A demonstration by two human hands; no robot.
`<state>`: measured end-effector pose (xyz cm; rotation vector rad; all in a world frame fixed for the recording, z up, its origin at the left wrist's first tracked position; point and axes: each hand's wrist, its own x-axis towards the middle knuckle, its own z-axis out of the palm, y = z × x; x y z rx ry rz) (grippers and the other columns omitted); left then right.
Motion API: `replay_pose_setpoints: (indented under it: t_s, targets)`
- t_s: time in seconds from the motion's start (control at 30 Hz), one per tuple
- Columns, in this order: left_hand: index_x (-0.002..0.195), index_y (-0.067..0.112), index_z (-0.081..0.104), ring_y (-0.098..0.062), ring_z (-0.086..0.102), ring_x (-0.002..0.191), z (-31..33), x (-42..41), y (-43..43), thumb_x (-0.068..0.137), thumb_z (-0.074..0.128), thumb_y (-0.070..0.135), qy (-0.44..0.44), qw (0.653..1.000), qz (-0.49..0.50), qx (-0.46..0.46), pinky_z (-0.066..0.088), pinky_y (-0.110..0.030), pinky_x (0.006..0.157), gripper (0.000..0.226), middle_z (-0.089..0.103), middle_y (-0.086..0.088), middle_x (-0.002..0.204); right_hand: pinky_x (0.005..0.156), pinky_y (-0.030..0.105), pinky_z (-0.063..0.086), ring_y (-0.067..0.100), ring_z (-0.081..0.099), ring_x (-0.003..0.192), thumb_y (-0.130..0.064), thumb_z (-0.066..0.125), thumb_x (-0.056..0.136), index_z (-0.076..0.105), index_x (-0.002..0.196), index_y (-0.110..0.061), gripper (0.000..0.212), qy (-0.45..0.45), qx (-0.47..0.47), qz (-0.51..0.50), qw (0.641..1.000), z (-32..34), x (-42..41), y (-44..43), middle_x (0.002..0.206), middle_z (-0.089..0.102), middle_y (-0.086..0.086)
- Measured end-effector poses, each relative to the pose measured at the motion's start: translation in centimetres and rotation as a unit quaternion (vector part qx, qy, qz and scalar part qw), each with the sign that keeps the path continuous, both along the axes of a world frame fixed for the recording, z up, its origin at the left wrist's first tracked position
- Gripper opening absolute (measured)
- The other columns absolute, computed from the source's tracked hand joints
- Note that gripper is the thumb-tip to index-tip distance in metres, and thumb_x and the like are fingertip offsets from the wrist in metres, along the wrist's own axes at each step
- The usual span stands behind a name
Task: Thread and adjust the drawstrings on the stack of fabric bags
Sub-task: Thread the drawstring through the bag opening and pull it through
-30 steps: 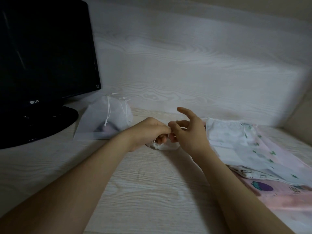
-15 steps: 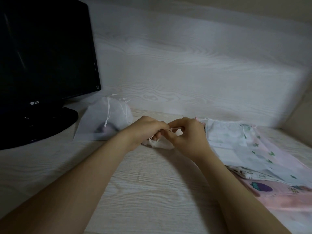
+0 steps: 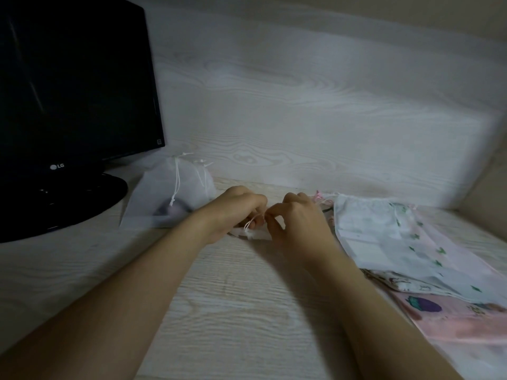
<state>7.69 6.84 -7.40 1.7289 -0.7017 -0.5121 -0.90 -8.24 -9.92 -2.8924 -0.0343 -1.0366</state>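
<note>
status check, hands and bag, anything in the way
Left hand grips small bag. Right hand pinches its cord. Stack lies at right, apart. Nothing in the way.

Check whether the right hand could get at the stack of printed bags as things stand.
Probably yes: the stack of printed bags lies just beside the right hand, nothing between them. Its fingers are pinching the small white bag, so it must let go first.
</note>
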Motion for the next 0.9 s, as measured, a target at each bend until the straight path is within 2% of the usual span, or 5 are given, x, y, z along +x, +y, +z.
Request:
replay_pose_setpoints:
  t_s: [0.23, 0.47, 0.67, 0.8, 0.9]
  targets:
    - [0.079, 0.02, 0.053, -0.019, 0.06, 0.073, -1.1, 1.5, 0.1, 0.081, 0.075, 0.001, -0.077, 0.995, 0.056, -0.025, 0.049, -0.033, 0.065, 0.029, 0.065, -0.003, 0.073, 0.067, 0.023, 0.042, 0.007, 0.06, 0.074, -0.019, 0.063, 0.094, 0.078, 0.085, -0.015, 0.018, -0.01, 0.225, 0.023, 0.974, 0.8, -0.6, 0.0, 0.079, 0.071, -0.004]
    - [0.081, 0.021, 0.081, -0.009, 0.075, 0.088, -1.4, 1.5, -0.4, 0.089, 0.078, 0.001, -0.255, 0.964, 0.051, -0.053, 0.059, -0.028, 0.087, 0.022, 0.079, 0.007, 0.086, 0.082, 0.027, 0.051, 0.003, 0.07, 0.089, -0.014, 0.064, 0.091, 0.081, 0.078, -0.016, 0.021, 0.012, 0.503, 0.048, 0.863, 1.7, -1.0, 0.2, 0.086, 0.079, -0.008]
    - [0.093, 0.025, 0.085, -0.002, 0.073, 0.082, -1.3, 0.9, -0.6, 0.09, 0.074, 0.004, -0.259, 0.964, 0.029, -0.049, 0.056, -0.022, 0.079, 0.023, 0.08, 0.013, 0.089, 0.061, 0.016, 0.044, 0.0, 0.058, 0.062, -0.015, 0.068, 0.092, 0.081, 0.08, -0.009, 0.019, 0.021, 0.551, 0.045, 0.833, 1.9, -1.1, 0.4, 0.065, 0.07, -0.01]
    - [0.089, 0.031, 0.084, -0.02, 0.073, 0.08, -1.3, 0.5, -0.8, 0.086, 0.085, 0.029, -0.252, 0.966, 0.04, -0.037, 0.061, -0.041, 0.078, 0.004, 0.079, 0.01, 0.088, 0.055, 0.021, 0.036, 0.004, 0.041, 0.051, -0.017, 0.067, 0.095, 0.073, 0.08, 0.005, 0.027, 0.017, 0.555, 0.045, 0.83, 1.6, -1.0, 0.1, 0.061, 0.054, -0.002]
    - [0.084, 0.029, 0.083, -0.011, 0.073, 0.083, -1.0, 0.4, -0.5, 0.088, 0.084, 0.034, -0.258, 0.964, 0.051, -0.03, 0.06, -0.034, 0.079, 0.007, 0.078, 0.017, 0.086, 0.055, 0.02, 0.035, 0.002, 0.042, 0.049, -0.02, 0.066, 0.097, 0.079, 0.08, -0.007, 0.025, 0.018, 0.557, 0.045, 0.829, 1.3, -1.0, 0.0, 0.056, 0.054, -0.009]
